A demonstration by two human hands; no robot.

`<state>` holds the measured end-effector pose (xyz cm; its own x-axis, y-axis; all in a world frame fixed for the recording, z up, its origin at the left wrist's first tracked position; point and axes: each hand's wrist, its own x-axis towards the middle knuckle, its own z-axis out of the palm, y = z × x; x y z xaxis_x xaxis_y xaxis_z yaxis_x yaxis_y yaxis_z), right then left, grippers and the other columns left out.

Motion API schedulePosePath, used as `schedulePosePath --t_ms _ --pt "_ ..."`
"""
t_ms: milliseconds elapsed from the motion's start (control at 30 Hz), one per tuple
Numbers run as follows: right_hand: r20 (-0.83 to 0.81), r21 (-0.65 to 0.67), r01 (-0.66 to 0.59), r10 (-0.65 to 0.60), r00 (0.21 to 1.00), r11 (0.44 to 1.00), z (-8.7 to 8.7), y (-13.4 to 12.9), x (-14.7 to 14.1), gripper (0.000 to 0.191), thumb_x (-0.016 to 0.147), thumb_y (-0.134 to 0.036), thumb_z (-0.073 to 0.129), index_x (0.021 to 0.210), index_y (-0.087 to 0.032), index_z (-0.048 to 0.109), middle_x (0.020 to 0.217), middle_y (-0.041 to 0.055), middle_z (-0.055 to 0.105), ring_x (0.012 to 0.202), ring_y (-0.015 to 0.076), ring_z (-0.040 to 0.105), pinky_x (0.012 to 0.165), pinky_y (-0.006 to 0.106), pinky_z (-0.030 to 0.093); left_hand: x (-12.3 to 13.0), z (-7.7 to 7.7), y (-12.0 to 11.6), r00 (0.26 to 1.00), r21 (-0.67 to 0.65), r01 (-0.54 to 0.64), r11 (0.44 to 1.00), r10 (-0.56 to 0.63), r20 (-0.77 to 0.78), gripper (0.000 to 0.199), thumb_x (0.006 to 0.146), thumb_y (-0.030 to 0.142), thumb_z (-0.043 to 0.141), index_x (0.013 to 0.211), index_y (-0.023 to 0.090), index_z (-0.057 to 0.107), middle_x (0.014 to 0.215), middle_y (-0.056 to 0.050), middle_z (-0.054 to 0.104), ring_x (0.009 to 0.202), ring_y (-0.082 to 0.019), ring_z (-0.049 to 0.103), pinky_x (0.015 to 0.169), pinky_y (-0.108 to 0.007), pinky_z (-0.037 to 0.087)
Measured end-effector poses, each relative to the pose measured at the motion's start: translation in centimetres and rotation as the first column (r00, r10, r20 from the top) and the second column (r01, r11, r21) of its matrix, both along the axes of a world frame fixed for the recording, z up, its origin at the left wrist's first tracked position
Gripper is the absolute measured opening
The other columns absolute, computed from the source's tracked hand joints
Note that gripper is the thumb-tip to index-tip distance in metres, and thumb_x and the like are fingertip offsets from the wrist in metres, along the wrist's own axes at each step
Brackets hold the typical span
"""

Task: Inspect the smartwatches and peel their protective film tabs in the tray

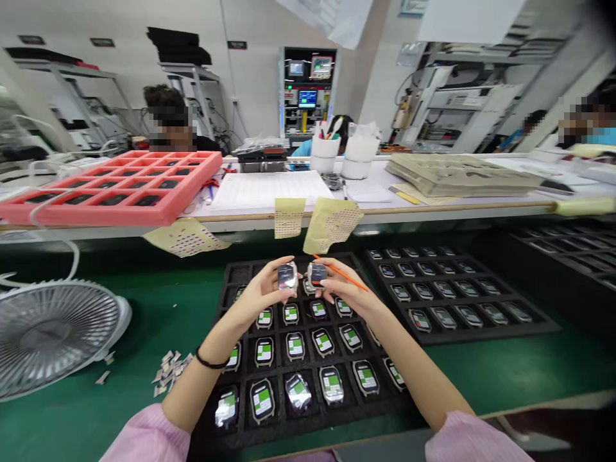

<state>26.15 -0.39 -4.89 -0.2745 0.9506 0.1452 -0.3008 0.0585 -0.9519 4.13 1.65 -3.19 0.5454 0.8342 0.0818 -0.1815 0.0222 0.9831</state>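
Over a black tray (243, 274) with most cells filled by watches (262, 401), the left hand (262, 292) grips one watch (287, 276), the right hand (345, 290) grips another (316, 274) and an orange stick (347, 277), and a second tray (481, 335) lies beyond.

Green bench mat (144, 321) under fingers (272, 285). Black foam tray (240, 273) directly below fingers, rows of smartwatches (295, 346) in pockets. Second black tray (462, 337) right of fingers, also loaded. Grey desk fan (52, 337) left of fingers, tilted; paper scraps (169, 373) between fan and tray.
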Motion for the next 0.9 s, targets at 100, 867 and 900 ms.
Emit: schedulePosePath --t_ms 100,867,900 --pt "-0.114 -0.022 -0.090 0.086 0.990 0.996 0.0 0.4 0.3 0.052 0.065 -0.019 0.079 0.113 -0.023 0.058 0.090 0.0034 0.067 0.065 0.0145 0.064 0.044 0.020 0.041 -0.5 0.5 0.1 0.997 -0.048 0.045 0.998 -0.042 0.065 0.073 0.065 0.030 0.079 0.132 0.026 0.052 0.106 -0.009 0.064 0.070 -0.012 0.059 0.059 -0.023 0.049" --pt "0.189 0.151 0.057 -0.086 0.978 0.987 -1.6 0.5 -0.1 0.040 0.080 -0.030 0.069 0.115 -0.023 0.052 0.104 0.0069 0.061 0.075 0.0181 0.067 0.049 0.024 0.047 0.7 -1.5 0.2 0.980 0.206 -0.089 0.974 0.123 -0.158 0.056 0.079 0.027 0.067 0.130 0.020 0.043 0.118 -0.010 0.060 0.099 -0.019 0.061 0.085 -0.030 0.050" --pt "0.189 0.150 0.061 -0.089 0.978 0.987 -1.7 0.6 -0.1 0.040 0.079 -0.030 0.069 0.114 -0.023 0.052 0.104 0.0069 0.061 0.074 0.0181 0.067 0.048 0.024 0.046 0.7 -1.5 0.1 0.981 0.205 -0.085 0.975 0.119 -0.155 0.055 0.080 0.027 0.066 0.130 0.020 0.044 0.118 -0.010 0.060 0.098 -0.019 0.062 0.084 -0.030 0.051"
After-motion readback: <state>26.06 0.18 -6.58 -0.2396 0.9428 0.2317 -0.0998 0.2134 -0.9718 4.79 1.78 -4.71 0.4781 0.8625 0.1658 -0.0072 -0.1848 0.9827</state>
